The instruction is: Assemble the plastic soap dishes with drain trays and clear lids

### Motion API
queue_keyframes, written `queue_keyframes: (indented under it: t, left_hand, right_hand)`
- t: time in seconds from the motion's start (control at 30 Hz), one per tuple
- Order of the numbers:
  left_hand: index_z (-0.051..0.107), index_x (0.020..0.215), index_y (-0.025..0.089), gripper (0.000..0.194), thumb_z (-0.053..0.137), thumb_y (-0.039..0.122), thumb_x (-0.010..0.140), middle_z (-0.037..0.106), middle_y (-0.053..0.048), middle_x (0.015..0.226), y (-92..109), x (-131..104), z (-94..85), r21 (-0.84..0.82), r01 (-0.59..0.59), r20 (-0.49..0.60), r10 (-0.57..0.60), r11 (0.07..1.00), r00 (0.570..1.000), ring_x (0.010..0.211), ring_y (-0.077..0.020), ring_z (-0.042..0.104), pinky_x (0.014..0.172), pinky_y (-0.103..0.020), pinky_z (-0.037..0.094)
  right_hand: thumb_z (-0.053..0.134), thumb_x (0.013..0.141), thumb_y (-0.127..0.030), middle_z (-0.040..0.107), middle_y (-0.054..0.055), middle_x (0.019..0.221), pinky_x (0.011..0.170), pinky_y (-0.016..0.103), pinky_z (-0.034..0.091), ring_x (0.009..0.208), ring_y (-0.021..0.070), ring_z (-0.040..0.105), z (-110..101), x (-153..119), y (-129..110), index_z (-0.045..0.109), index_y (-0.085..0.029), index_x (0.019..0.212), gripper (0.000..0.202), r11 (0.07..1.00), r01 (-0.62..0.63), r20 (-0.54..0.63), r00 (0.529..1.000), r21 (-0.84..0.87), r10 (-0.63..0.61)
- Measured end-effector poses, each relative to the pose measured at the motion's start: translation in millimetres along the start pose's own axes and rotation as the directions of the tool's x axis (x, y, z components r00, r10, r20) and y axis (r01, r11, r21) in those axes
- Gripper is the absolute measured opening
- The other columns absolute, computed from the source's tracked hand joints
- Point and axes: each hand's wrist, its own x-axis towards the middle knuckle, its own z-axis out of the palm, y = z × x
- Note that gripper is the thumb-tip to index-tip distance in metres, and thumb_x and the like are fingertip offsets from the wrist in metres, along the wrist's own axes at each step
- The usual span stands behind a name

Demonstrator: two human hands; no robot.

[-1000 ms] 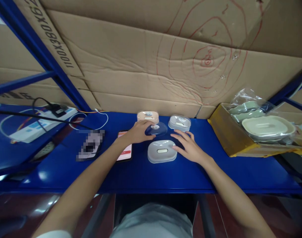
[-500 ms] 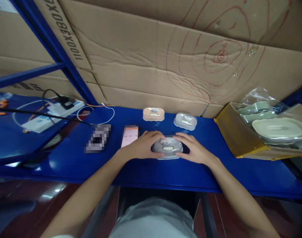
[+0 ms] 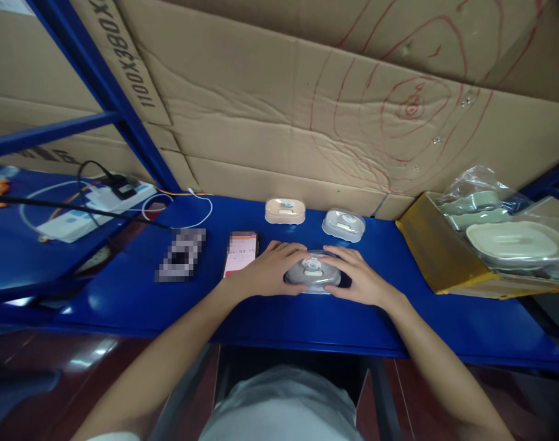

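A grey oval soap dish (image 3: pixel 314 280) with a clear cover lies on the blue table right in front of me. My left hand (image 3: pixel 279 269) grips its left end, thumb at the near edge and fingers over the far edge. From the right end, my right hand (image 3: pixel 358 274) holds the same dish in a matching way. Behind it stand a peach dish (image 3: pixel 285 212) and a light grey dish (image 3: pixel 343 226), both with clear covers and apart from my hands. A phone (image 3: pixel 240 252) showing a running timer lies beside my left hand, partly hidden by it.
An open cardboard box (image 3: pixel 426 251) with pale green dishes and plastic film stands at the right. Further left lie a blurred-out flat object (image 3: pixel 182 255), a white power strip (image 3: pixel 98 211) and cables. Cardboard sheets (image 3: pixel 242 116) form the back wall; the table's front edge (image 3: pixel 307 346) is near me.
Both hands stay on the grey soap dish. Right fingers reach slightly further over its cover, and the dish sits marginally further right in view. The phone's timer has advanced by a second.
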Motion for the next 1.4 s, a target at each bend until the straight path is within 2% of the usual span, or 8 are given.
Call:
queue_keyframes:
  t: [0.3,0.53,0.73,1.0,1.17,1.33,1.4]
  left_hand:
    - [0.057,0.145,0.026,0.061,0.078,0.04,0.089,0.05,-0.012,0.163,3.7,1.9,4.8,0.064,-0.011,-0.018,0.012,0.998,1.0,0.147,-0.0348,0.049,0.121,-0.053,0.033]
    - [0.056,0.146,0.026,0.056,0.071,0.036,0.093,0.046,-0.013,0.167,-1.5,3.9,13.6,0.1,0.019,-0.099,-0.009,0.995,0.995,0.15,-0.0323,0.048,0.124,-0.053,0.031]
    - [0.056,0.146,0.024,0.055,0.069,0.036,0.095,0.047,-0.015,0.166,-0.7,7.5,19.4,0.126,0.049,-0.133,-0.032,0.991,0.991,0.151,-0.0322,0.048,0.125,-0.053,0.031]
    - [0.05,0.152,0.024,0.056,0.064,0.038,0.1,0.038,-0.015,0.172,-6.6,7.8,18.6,0.119,0.05,-0.081,-0.04,0.992,0.996,0.158,-0.0321,0.038,0.125,-0.055,0.031]
    - [0.05,0.152,0.03,0.055,0.064,0.04,0.1,0.039,-0.012,0.171,-7.5,8.5,18.9,0.068,0.059,-0.082,-0.053,0.996,0.995,0.156,-0.0334,0.039,0.123,-0.056,0.034]
    - [0.049,0.153,0.028,0.056,0.063,0.043,0.101,0.037,-0.012,0.172,-7.8,7.5,18.6,0.095,0.044,-0.065,-0.038,0.995,0.997,0.158,-0.0313,0.036,0.124,-0.052,0.033]
    - [0.051,0.152,0.03,0.054,0.062,0.049,0.102,0.043,-0.01,0.169,-12.5,11.4,13.1,0.123,0.044,-0.051,-0.038,0.991,0.998,0.155,-0.0302,0.042,0.124,-0.05,0.031]
  right_hand:
    - [0.074,0.098,-0.049,0.045,0.009,0.168,0.12,0.061,0.043,0.152,0.0355,0.045,3.6,-1.1,6.2,0.041,-0.04,0.164,0.074,0.995,0.048,-0.018,0.999,-0.086,-0.05]
    - [0.061,0.106,-0.048,0.034,0.013,0.174,0.122,0.062,0.041,0.158,0.0345,0.037,11.5,2.5,9.1,0.024,-0.037,0.17,0.075,0.987,0.031,-0.004,0.999,-0.157,-0.032]
    - [0.063,0.105,-0.048,0.03,0.013,0.176,0.124,0.062,0.039,0.16,0.0352,0.033,14.2,3.8,12.1,0.01,-0.036,0.173,0.087,0.983,0.018,-0.004,1.0,-0.183,-0.019]
    - [0.059,0.107,-0.044,0.028,0.012,0.176,0.125,0.06,0.037,0.162,0.0337,0.03,19.7,5.6,14.8,0.008,-0.037,0.173,0.083,0.985,0.0,-0.013,1.0,-0.172,-0.002]
    - [0.058,0.108,-0.045,0.027,0.011,0.177,0.125,0.061,0.038,0.162,0.0337,0.029,20.2,5.4,14.3,0.008,-0.038,0.172,0.082,0.989,-0.015,-0.013,1.0,-0.148,0.013]
    - [0.056,0.108,-0.047,0.028,0.012,0.177,0.125,0.06,0.037,0.162,0.0333,0.029,21.3,5.3,14.6,0.014,-0.036,0.172,0.077,0.99,-0.023,-0.018,1.0,-0.141,0.021]
    - [0.056,0.108,-0.048,0.029,0.013,0.176,0.125,0.06,0.037,0.161,0.0338,0.03,20.9,5.4,14.6,0.017,-0.035,0.172,0.076,0.99,-0.027,-0.024,0.999,-0.139,0.023]
